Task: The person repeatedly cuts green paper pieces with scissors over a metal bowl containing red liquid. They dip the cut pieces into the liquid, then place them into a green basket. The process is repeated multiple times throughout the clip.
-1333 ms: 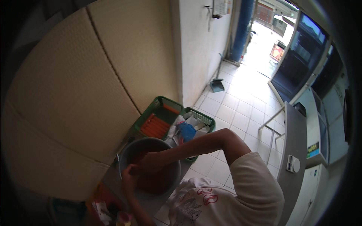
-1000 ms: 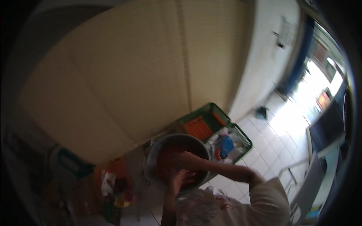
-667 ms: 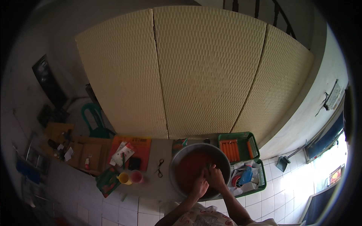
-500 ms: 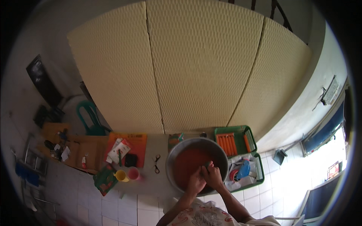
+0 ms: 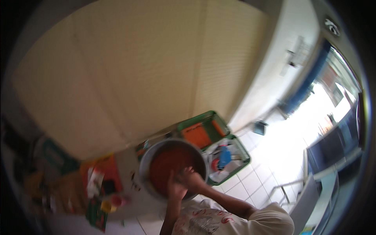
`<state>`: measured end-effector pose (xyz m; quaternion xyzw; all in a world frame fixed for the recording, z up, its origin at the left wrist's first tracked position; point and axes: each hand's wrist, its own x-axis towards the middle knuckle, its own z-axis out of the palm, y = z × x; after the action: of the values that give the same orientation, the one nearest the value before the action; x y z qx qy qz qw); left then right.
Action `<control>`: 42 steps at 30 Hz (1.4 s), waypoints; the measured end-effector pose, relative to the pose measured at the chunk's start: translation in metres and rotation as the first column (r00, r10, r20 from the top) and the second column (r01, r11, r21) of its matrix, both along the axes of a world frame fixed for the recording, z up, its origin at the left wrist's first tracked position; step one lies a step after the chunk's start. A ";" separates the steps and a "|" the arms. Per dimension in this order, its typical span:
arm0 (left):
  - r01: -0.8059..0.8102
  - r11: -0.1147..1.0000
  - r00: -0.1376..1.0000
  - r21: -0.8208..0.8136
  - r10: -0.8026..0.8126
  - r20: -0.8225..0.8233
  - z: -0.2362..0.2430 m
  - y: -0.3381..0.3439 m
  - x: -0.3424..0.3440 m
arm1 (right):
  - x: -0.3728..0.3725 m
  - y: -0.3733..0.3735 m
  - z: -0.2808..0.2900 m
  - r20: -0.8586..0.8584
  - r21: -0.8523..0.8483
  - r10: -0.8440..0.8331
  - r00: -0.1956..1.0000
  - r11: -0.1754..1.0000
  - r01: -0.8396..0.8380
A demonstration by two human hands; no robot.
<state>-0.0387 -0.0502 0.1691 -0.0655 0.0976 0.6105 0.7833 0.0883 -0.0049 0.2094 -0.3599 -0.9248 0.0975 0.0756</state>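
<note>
A large round metal basin (image 5: 145, 160) holds an orange-red mass (image 5: 162, 162), whose kind I cannot make out. Over its near right part my two hands come together, blurred by motion. My left hand (image 5: 177, 189) is closed, its fingers against the other hand. My right hand (image 5: 192, 181) is curled shut beside it, fingertips pointing up and left. Whatever is between them is hidden by the fingers and the blur. Right behind the basin, a green basket (image 5: 214, 116) carries a row of orange tube-shaped pieces (image 5: 196, 135).
A second green basket (image 5: 246, 153) contains white wrapping and a blue item (image 5: 225, 156). Left of the basin lie scissors (image 5: 135, 182), a yellow cup (image 5: 107, 206), a pink cup (image 5: 116, 201) and an orange-red sheet (image 5: 111, 168). A cream panel (image 5: 156, 70) stands behind the table.
The whole view has swung to the right and tilted, smearing the left side. My hands stay together over the basin. A small dark green thing at my right fingers no longer shows.
</note>
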 end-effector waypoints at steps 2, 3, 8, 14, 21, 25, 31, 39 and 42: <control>0.048 0.987 0.998 0.156 -0.053 0.022 0.005 0.001 0.006 | 0.003 0.004 -0.010 0.169 0.017 0.042 0.985 0.999 -0.046; 0.017 0.991 1.000 0.134 -0.019 0.008 0.005 0.003 0.010 | 0.007 0.004 -0.014 0.109 0.149 0.020 0.994 0.988 -0.037; -0.038 0.999 0.998 0.015 0.037 0.059 -0.011 0.009 0.013 | 0.015 -0.004 -0.028 -0.136 -0.292 -0.149 0.979 0.951 0.104; 0.018 0.999 1.000 0.039 -0.018 0.000 -0.037 0.007 -0.005 | 0.032 -0.036 -0.020 -0.333 -0.412 -0.225 0.916 0.908 0.073; 0.019 0.998 0.999 0.052 -0.021 0.034 -0.047 0.003 -0.006 | 0.039 -0.016 -0.017 -0.134 -0.954 -0.647 0.751 0.289 0.078; 0.066 0.998 0.998 0.020 -0.067 0.019 -0.054 0.008 -0.010 | 0.018 -0.014 -0.052 -0.390 -0.808 -0.567 0.725 0.588 0.026; 0.086 0.996 0.983 -0.007 -0.084 0.165 -0.067 0.005 -0.010 | 0.029 -0.029 -0.082 -0.209 -0.336 -0.098 0.973 0.942 0.022; 0.070 0.997 0.993 0.026 -0.067 -0.097 -0.086 0.006 -0.014 | 0.047 -0.041 0.003 -0.172 -0.723 -0.394 0.903 0.673 0.156; 0.114 0.992 0.992 0.049 -0.112 -0.057 -0.091 0.009 -0.014 | 0.046 -0.044 0.032 -0.244 -0.696 -0.428 0.870 0.702 0.150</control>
<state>-0.0524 -0.0411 0.0783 -0.0230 0.1063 0.5690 0.8151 0.1338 -0.0488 0.2414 -0.4799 -0.7263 0.4717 0.1404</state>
